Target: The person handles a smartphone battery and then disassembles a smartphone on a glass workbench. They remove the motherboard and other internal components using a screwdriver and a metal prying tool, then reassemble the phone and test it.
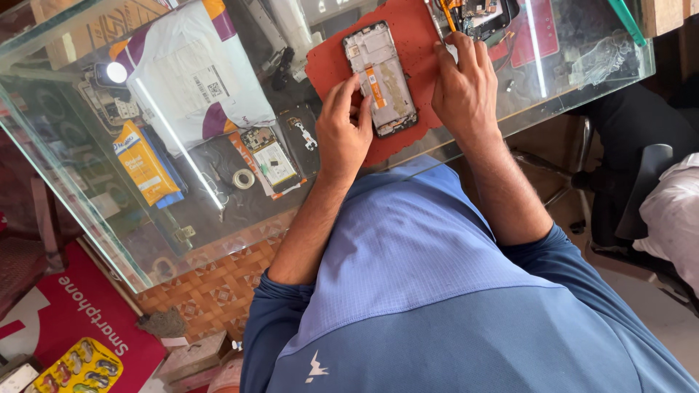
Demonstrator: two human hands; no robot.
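An opened smartphone frame (380,78) with its back removed lies on a red work mat (408,36) on the glass table (87,189). My left hand (342,129) rests at the phone's left edge, fingertips touching its side. My right hand (461,86) sits at the phone's right side and grips a thin orange-handled tool (446,13) that points away from me. Whether the tool tip touches the phone is hidden by my fingers.
A second dismantled phone with a battery (271,156) and a dark back cover (300,138) lie left of the mat. A white plastic mailer bag (193,73), a tape roll (244,178), an orange packet (143,161) and loose parts (484,18) surround them. A chair (641,196) stands at the right.
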